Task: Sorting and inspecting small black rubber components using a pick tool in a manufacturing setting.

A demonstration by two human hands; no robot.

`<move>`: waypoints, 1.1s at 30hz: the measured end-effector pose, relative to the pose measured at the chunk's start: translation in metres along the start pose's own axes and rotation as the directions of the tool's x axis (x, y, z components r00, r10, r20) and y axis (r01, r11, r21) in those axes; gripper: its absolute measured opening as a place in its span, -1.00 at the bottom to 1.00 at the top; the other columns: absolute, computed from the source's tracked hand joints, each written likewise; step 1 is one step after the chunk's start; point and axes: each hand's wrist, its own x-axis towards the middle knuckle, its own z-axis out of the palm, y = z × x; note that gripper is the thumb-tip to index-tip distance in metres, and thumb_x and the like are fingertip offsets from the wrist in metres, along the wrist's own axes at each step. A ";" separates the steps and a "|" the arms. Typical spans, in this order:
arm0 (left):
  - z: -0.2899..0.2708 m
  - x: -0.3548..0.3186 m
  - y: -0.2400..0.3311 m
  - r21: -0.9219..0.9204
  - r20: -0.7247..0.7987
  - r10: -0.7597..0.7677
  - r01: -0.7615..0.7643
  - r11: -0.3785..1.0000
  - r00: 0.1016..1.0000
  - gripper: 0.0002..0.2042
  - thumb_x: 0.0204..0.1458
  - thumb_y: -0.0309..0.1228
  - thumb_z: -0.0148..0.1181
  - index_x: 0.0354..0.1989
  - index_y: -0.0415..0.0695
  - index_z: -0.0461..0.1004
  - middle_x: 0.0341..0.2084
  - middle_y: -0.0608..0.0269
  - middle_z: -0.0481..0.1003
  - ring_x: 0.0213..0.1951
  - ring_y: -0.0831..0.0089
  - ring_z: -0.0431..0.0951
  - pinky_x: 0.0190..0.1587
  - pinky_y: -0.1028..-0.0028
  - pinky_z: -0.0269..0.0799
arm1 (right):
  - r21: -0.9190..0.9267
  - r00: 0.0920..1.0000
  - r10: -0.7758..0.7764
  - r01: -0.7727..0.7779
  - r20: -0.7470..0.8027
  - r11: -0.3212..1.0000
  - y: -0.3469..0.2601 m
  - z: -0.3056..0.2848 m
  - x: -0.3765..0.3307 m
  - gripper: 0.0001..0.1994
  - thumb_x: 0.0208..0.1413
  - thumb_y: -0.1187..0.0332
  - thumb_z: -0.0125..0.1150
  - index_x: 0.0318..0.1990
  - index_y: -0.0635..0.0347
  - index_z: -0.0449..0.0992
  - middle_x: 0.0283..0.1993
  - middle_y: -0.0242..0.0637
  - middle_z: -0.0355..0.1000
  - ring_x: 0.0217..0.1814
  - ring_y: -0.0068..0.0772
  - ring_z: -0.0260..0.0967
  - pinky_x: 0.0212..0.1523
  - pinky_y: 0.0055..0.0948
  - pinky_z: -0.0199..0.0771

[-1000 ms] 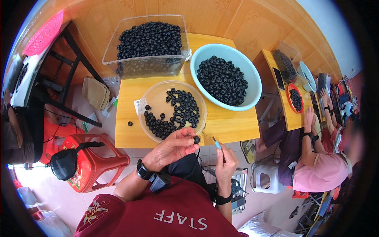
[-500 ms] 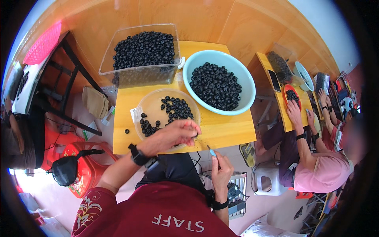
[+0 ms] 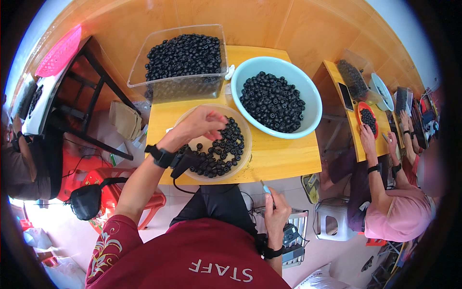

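Observation:
My left hand (image 3: 204, 124) hangs over a shallow round beige tray (image 3: 247, 153), its fingers loosely bent and apart, with no piece visible in them. Under and beside it, many small round black pieces with holes (image 3: 219, 161) lie in the tray. At the table's front edge, my right hand (image 3: 276, 208) is closed around a small blue-handled tool with a thin blade (image 3: 266, 188), tip pointing up and left. Beyond my hands stands a light blue basin (image 3: 315, 118) of the same black pieces, with a clear plastic bin (image 3: 187, 89) of them at its left.
The yellow table (image 3: 284, 161) has dark crumbs near its front edge. At left are a dark-framed stand (image 3: 86, 103), a red stool (image 3: 156, 204) and a black bag (image 3: 85, 202). A co-worker in pink (image 3: 397, 212) works at another yellow table (image 3: 360, 149) on the right.
My left hand has moved away from the blade, up and left over the tray; the black piece at its fingertips no longer shows. My right hand still holds the tool. The view has shifted slightly.

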 end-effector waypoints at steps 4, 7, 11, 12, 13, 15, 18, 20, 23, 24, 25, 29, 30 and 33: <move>-0.019 -0.010 -0.057 0.293 -0.227 0.145 -0.074 0.953 0.963 -0.81 -0.07 -0.44 0.25 -0.32 -0.29 0.51 -0.46 0.21 0.54 -0.43 0.45 0.56 -0.36 0.50 0.47 | 0.004 1.000 -0.004 0.004 0.011 1.000 -0.005 0.006 0.006 -0.83 0.09 0.43 0.15 -0.18 0.25 0.55 -0.59 -0.19 0.27 -0.61 -0.34 0.20 -0.56 -0.38 0.19; -0.015 -0.011 -0.075 0.503 -0.302 0.167 0.008 0.864 0.939 -0.86 -0.17 -0.48 0.28 -0.43 -0.27 0.53 -0.52 0.11 0.54 -0.37 0.30 0.56 -0.30 0.37 0.45 | 0.036 0.998 -0.056 0.056 0.004 0.998 -0.008 0.010 0.007 -0.83 0.09 0.44 0.15 -0.18 0.25 0.55 -0.60 -0.22 0.26 -0.63 -0.38 0.17 -0.58 -0.39 0.16; -0.010 -0.009 -0.099 0.757 -0.181 0.348 -0.095 0.646 0.920 -0.86 -0.23 -0.47 0.26 -0.47 -0.24 0.49 -0.49 0.02 0.52 -0.33 0.07 0.54 -0.27 0.25 0.43 | 0.002 1.000 -0.005 0.005 0.011 1.000 -0.015 0.010 0.005 -0.84 0.05 0.41 0.19 -0.20 0.17 0.56 -0.57 -0.15 0.32 -0.60 -0.15 0.30 -0.56 -0.28 0.24; -0.007 -0.009 -0.099 0.746 -0.198 0.323 -0.071 0.663 0.925 -0.86 -0.23 -0.47 0.27 -0.47 -0.23 0.49 -0.49 0.02 0.52 -0.33 0.08 0.54 -0.28 0.25 0.42 | 0.004 1.000 -0.008 0.008 0.014 1.000 -0.014 0.010 0.005 -0.84 0.05 0.41 0.20 -0.20 0.17 0.56 -0.57 -0.15 0.32 -0.60 -0.14 0.30 -0.56 -0.28 0.25; -0.005 -0.010 -0.098 0.734 -0.215 0.297 -0.047 0.678 0.930 -0.86 -0.23 -0.47 0.27 -0.47 -0.23 0.48 -0.49 0.02 0.52 -0.34 0.08 0.53 -0.28 0.25 0.42 | 0.006 1.000 -0.011 0.011 0.018 1.000 -0.013 0.010 0.004 -0.84 0.05 0.40 0.20 -0.20 0.17 0.56 -0.57 -0.15 0.32 -0.60 -0.13 0.30 -0.56 -0.27 0.25; -0.004 -0.011 -0.100 0.744 -0.201 0.339 -0.082 0.663 0.919 -0.85 -0.23 -0.48 0.27 -0.45 -0.23 0.48 -0.48 0.02 0.52 -0.36 0.08 0.53 -0.29 0.25 0.42 | 0.004 0.999 -0.032 0.032 0.000 0.999 -0.009 0.011 0.003 -0.84 0.06 0.42 0.18 -0.20 0.20 0.56 -0.59 -0.19 0.28 -0.62 -0.26 0.23 -0.58 -0.33 0.19; -0.006 -0.014 -0.095 0.720 -0.227 0.406 -0.128 0.682 0.885 -0.85 -0.19 -0.50 0.26 -0.41 -0.23 0.48 -0.49 0.06 0.51 -0.39 0.17 0.54 -0.34 0.30 0.42 | -0.010 0.998 -0.067 0.067 -0.007 0.998 -0.008 0.010 0.003 -0.84 0.07 0.44 0.17 -0.20 0.24 0.56 -0.62 -0.24 0.23 -0.65 -0.39 0.16 -0.60 -0.39 0.14; -0.005 -0.019 -0.083 0.681 -0.260 0.435 -0.155 0.715 0.862 -0.86 -0.15 -0.51 0.25 -0.38 -0.24 0.48 -0.50 0.10 0.51 -0.41 0.26 0.56 -0.38 0.35 0.43 | -0.030 0.997 -0.080 0.080 -0.004 0.996 -0.010 0.009 0.005 -0.84 0.06 0.44 0.18 -0.20 0.24 0.56 -0.62 -0.24 0.23 -0.65 -0.39 0.16 -0.60 -0.39 0.15; 0.004 -0.030 -0.050 0.196 -0.358 0.243 -0.182 0.964 0.902 -0.89 -0.03 -0.53 0.21 -0.32 -0.24 0.48 -0.47 0.24 0.51 -0.40 0.46 0.56 -0.45 0.50 0.44 | -0.042 0.996 -0.090 0.089 -0.017 0.995 -0.011 0.006 0.005 -0.85 0.06 0.44 0.19 -0.21 0.24 0.56 -0.63 -0.24 0.23 -0.65 -0.37 0.17 -0.60 -0.39 0.15; 0.009 -0.036 -0.040 -0.040 -0.331 0.198 -0.223 0.974 0.923 -0.89 0.01 -0.53 0.19 -0.29 -0.24 0.47 -0.43 0.28 0.51 -0.38 0.51 0.56 -0.46 0.55 0.45 | -0.028 0.996 -0.085 0.084 -0.019 0.996 -0.012 0.006 0.005 -0.85 0.06 0.44 0.19 -0.21 0.24 0.56 -0.63 -0.24 0.25 -0.65 -0.36 0.18 -0.60 -0.39 0.17; 0.015 -0.040 -0.032 -0.277 -0.292 0.159 -0.243 0.930 0.943 -0.90 0.04 -0.52 0.16 -0.27 -0.25 0.47 -0.39 0.32 0.50 -0.37 0.56 0.55 -0.46 0.60 0.46 | -0.016 0.996 -0.081 0.081 -0.021 0.997 -0.012 0.005 0.006 -0.85 0.06 0.44 0.19 -0.21 0.23 0.56 -0.63 -0.24 0.26 -0.65 -0.35 0.19 -0.60 -0.39 0.18; 0.031 -0.053 -0.037 -0.548 -0.185 0.125 -0.208 0.810 0.975 -0.85 0.06 -0.53 0.14 -0.18 -0.22 0.46 -0.29 0.28 0.50 -0.35 0.52 0.55 -0.32 0.60 0.47 | 0.007 0.991 -0.132 0.132 -0.010 0.991 -0.017 0.013 0.010 -0.85 0.06 0.42 0.20 -0.22 0.23 0.56 -0.61 -0.23 0.30 -0.64 -0.35 0.25 -0.59 -0.38 0.22; 0.036 -0.053 -0.042 -0.616 -0.108 0.180 -0.208 0.760 0.978 -0.81 0.06 -0.52 0.13 -0.13 -0.21 0.46 -0.28 0.27 0.50 -0.32 0.53 0.53 -0.25 0.60 0.45 | -0.002 0.990 -0.140 0.140 -0.016 0.990 -0.021 0.013 0.011 -0.85 0.05 0.41 0.21 -0.22 0.23 0.56 -0.61 -0.25 0.30 -0.65 -0.36 0.24 -0.61 -0.39 0.21; 0.063 -0.058 -0.044 -0.755 -0.040 0.203 -0.162 0.635 0.978 -0.78 0.06 -0.52 0.14 -0.09 -0.21 0.45 -0.28 0.27 0.50 -0.31 0.54 0.52 -0.23 0.60 0.43 | 0.009 0.989 -0.145 0.146 -0.031 0.989 -0.026 0.013 0.012 -0.84 0.05 0.41 0.22 -0.22 0.24 0.56 -0.62 -0.26 0.29 -0.67 -0.38 0.22 -0.62 -0.40 0.20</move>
